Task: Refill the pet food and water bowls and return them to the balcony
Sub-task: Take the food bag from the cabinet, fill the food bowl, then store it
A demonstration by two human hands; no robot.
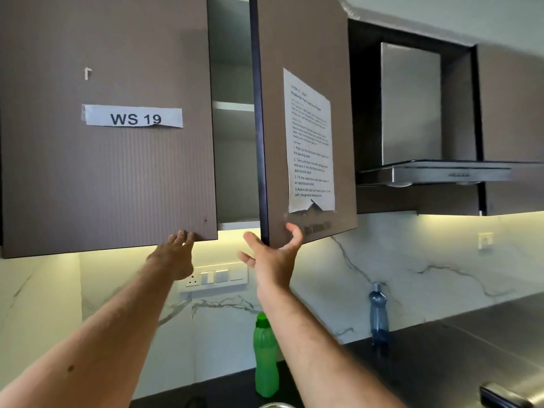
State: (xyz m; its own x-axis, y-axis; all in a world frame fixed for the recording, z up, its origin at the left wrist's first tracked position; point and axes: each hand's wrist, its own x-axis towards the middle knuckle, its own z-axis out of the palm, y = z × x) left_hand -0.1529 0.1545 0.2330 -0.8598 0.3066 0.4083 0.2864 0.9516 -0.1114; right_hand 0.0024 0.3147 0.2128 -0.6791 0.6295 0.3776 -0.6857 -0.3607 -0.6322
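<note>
Nearest to us, both forearms are reaching up from the bottom of the view, and between them a green bottle point(265, 357) is standing on the dark table point(412, 357), with a blue bottle point(378, 315) further right against the marble wall. No pet bowl is showing anywhere, and no food either, so where the bowls are can't be told from here.

Higher up, the left hand point(176, 254) is pressing its fingertips point(184, 235) at the bottom corner of the closed left cabinet door point(106, 172), its grip loose and closed on nothing. The right hand point(275, 254) is spread open, fingers apart, cupping the lower edge of the right cabinet door point(306, 54), which is standing partly open.

Beyond the doors, the cabinet shelves point(232, 106) are looking bare in the narrow gap. My read: we're early, hunting for the food supply. Filling, watering and the carry back to the balcony all look to be ahead.
</note>
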